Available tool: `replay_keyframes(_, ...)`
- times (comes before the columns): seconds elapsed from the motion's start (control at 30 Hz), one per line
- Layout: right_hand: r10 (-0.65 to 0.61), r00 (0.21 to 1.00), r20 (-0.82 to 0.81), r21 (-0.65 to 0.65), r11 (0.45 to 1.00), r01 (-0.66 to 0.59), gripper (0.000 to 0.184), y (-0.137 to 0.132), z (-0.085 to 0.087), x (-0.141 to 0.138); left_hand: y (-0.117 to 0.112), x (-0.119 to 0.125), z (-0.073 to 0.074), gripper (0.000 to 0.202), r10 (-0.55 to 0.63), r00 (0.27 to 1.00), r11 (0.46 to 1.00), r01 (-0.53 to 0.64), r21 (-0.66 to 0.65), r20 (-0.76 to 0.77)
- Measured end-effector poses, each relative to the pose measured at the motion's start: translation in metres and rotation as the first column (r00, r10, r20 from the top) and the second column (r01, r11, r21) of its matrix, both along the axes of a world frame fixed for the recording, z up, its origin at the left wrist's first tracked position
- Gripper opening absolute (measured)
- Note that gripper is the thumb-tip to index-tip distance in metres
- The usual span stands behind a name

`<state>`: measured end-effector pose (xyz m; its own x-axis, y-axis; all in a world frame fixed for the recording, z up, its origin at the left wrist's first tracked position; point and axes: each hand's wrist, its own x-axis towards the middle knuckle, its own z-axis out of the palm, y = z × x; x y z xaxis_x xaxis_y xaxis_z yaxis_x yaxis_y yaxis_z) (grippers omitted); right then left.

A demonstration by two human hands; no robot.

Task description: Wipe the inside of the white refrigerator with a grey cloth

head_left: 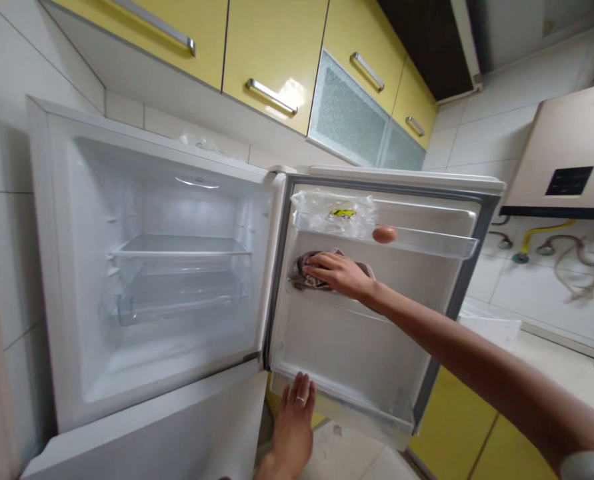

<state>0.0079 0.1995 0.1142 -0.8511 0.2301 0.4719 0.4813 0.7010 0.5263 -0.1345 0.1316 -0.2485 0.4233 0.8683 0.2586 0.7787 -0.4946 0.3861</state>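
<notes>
The white fridge's upper compartment [71,280] stands open, its door [447,287] swung to the right. My right hand [341,274] presses a grey-brown cloth [303,275] flat against the inner door, just below the top door shelf, fingers closed over the cloth. My left hand [293,420], with a ring on one finger, grips the bottom edge of the door at the lower door shelf [377,417]. An egg [385,234] and a clear plastic bag [333,212] with a yellow label lie in the top door shelf [441,243].
Inside the compartment are a glass shelf [179,247] and a clear drawer [177,297]. Yellow wall cabinets [271,47] hang overhead. A beige water heater [571,157] with hoses is on the right wall above a pale countertop [561,363]. Yellow base cabinets [457,427] sit below.
</notes>
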Motion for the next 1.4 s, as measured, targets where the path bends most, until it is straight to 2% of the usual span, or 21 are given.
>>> replay_keyframes(0.07,-0.001,0.989,0.148,0.158,0.987,-0.023,0.031,0.01,0.007,-0.023,0.001,0.0,0.0,0.086,-0.007,1.0,1.0,0.007,-0.008,0.004)
replay_keyframes(0.13,-0.04,0.973,0.229,0.249,0.968,-0.019,0.03,0.021,0.015,-0.036,0.001,0.0,0.001,0.083,-0.014,1.0,1.0,0.014,-0.015,0.01)
replay_keyframes(0.27,-0.088,0.971,0.22,0.326,0.945,0.012,0.033,0.034,0.023,-0.028,0.0,-0.001,0.005,0.084,-0.008,1.0,0.999,0.007,-0.036,-0.01)
replay_keyframes(0.37,-0.117,0.974,0.193,0.345,0.938,0.044,0.032,0.028,0.019,0.0,-0.002,-0.002,0.008,0.087,-0.006,1.0,1.0,0.005,-0.03,-0.03)
replay_keyframes(0.5,-0.257,0.946,0.2,0.433,0.889,0.15,0.034,0.004,0.013,0.048,-0.006,-0.003,0.014,0.085,0.008,1.0,1.0,-0.008,-0.003,0.002)
replay_keyframes(0.63,-0.329,0.938,0.112,0.477,0.845,0.239,0.036,-0.03,0.012,0.104,-0.014,-0.004,0.032,0.085,0.011,1.0,0.999,-0.012,-0.049,-0.011)
replay_keyframes(0.73,-0.291,0.957,0.007,0.527,0.814,0.244,0.036,-0.062,0.01,0.141,-0.024,-0.003,0.054,0.092,0.038,0.995,0.99,-0.051,-0.133,-0.097)
replay_keyframes(0.83,-0.189,0.971,-0.147,0.578,0.78,0.239,0.042,-0.098,0.004,0.168,-0.031,-0.005,0.073,0.096,0.042,0.989,0.982,-0.067,-0.176,-0.145)
replay_keyframes(0.97,-0.044,0.924,-0.38,0.638,0.711,0.296,0.046,-0.13,-0.002,0.197,-0.034,-0.009,0.082,0.096,0.019,0.988,0.979,-0.05,-0.2,-0.154)
replay_keyframes(1.03,0.065,0.831,-0.553,0.637,0.675,0.371,0.042,-0.133,0.003,0.213,-0.034,-0.009,0.081,0.096,0.025,0.986,0.977,-0.059,-0.206,-0.162)
replay_keyframes(1.1,0.19,0.641,-0.744,0.581,0.658,0.48,0.036,-0.128,0.017,0.226,-0.034,-0.008,0.081,0.096,0.034,0.986,0.975,-0.068,-0.213,-0.162)
replay_keyframes(1.13,0.231,0.519,-0.823,0.52,0.675,0.524,0.035,-0.124,0.026,0.231,-0.034,-0.008,0.081,0.095,0.036,0.986,0.974,-0.071,-0.217,-0.16)
replay_keyframes(1.2,0.217,0.285,-0.933,0.343,0.775,0.531,0.038,-0.117,0.045,0.233,-0.035,-0.007,0.083,0.094,0.042,0.987,0.971,-0.077,-0.227,-0.154)
replay_keyframes(1.27,0.089,0.124,-0.988,0.136,0.886,0.443,0.039,-0.112,0.058,0.227,-0.037,-0.005,0.085,0.092,0.047,0.987,0.97,-0.081,-0.229,-0.151)
replay_keyframes(1.33,-0.01,0.014,-1.0,-0.004,0.931,0.366,0.036,-0.109,0.06,0.215,-0.038,-0.004,0.086,0.092,0.05,0.987,0.97,-0.084,-0.229,-0.154)
replay_keyframes(1.4,-0.006,-0.092,-0.996,-0.035,0.946,0.322,0.036,-0.107,0.05,0.202,-0.038,-0.003,0.086,0.092,0.05,0.986,0.969,-0.087,-0.232,-0.161)
